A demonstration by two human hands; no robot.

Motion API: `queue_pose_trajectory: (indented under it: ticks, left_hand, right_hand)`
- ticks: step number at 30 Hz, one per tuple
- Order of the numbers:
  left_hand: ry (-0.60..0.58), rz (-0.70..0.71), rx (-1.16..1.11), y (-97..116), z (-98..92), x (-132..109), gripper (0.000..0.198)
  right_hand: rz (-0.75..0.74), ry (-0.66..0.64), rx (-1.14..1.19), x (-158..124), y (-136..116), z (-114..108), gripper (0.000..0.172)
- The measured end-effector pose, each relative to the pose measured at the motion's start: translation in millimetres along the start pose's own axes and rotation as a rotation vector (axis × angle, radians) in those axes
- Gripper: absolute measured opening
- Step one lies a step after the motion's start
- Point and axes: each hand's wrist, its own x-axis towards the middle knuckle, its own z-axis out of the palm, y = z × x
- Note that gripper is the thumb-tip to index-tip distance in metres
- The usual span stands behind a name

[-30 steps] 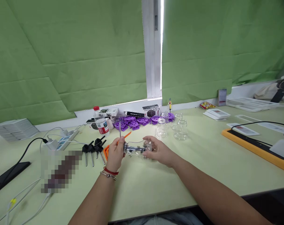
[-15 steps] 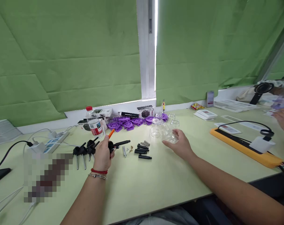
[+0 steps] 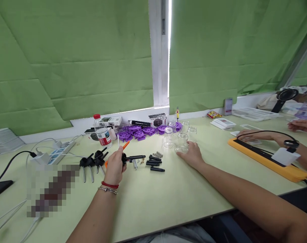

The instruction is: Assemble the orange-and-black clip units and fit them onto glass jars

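Observation:
My left hand (image 3: pixel 114 165) is closed around a black part with a long black rod (image 3: pixel 134 157) sticking out to the right. An orange piece (image 3: pixel 126 145) and a thin white stick rise from the same fist; what they belong to is hidden. My right hand (image 3: pixel 193 156) curls around the side of a clear cup (image 3: pixel 182 143) standing mouth down on the table. Several more clear cups (image 3: pixel 169 139) stand just behind it. Between my hands lie black tubes (image 3: pixel 154 162), small springs (image 3: pixel 158 155), silver pins (image 3: pixel 135 164) and tiny brass-coloured bits.
Purple plastic parts (image 3: pixel 139 135) are heaped by the wall, near a red-capped bottle (image 3: pixel 103 132). Black pieces with metal legs (image 3: pixel 87 165) lie left of my left hand. A yellow power strip (image 3: pixel 267 160) is at the right, where another person's hands (image 3: pixel 257 135) reach over cards.
The clear cup in my right hand has gone from tilted to standing mouth down on the table. My left hand has shifted slightly right. Another person's arm has reached in behind the power strip.

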Motion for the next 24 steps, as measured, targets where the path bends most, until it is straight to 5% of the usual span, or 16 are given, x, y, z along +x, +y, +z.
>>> queue_pose_trajectory:
  ticks: [4,7,9,12,17,24]
  left_hand:
    - [-0.065,0.028,0.068,0,3.2,-6,0.041]
    - [-0.099,0.042,0.093,4,5.1,-12,0.042]
    - [-0.119,0.054,0.107,5,6.3,-16,0.043]
    - [-0.164,0.076,0.132,5,8.1,-21,0.045]
    - [-0.2,0.092,0.115,0,6.5,-21,0.046]
    - [-0.406,0.213,-0.245,8,-9.0,-11,0.046]
  right_hand:
    - [0.005,0.152,0.048,1,-8,-5,0.095]
    - [-0.15,0.265,0.171,-13,-33,-18,0.079]
    - [-0.315,0.098,0.276,-29,-60,-27,0.048]
    - [-0.474,-0.277,0.374,-55,-104,-32,0.034]
    - [-0.378,-0.86,0.428,-81,-148,-16,0.024]
    - [-0.086,-0.971,0.919,-87,-152,-4,0.022]
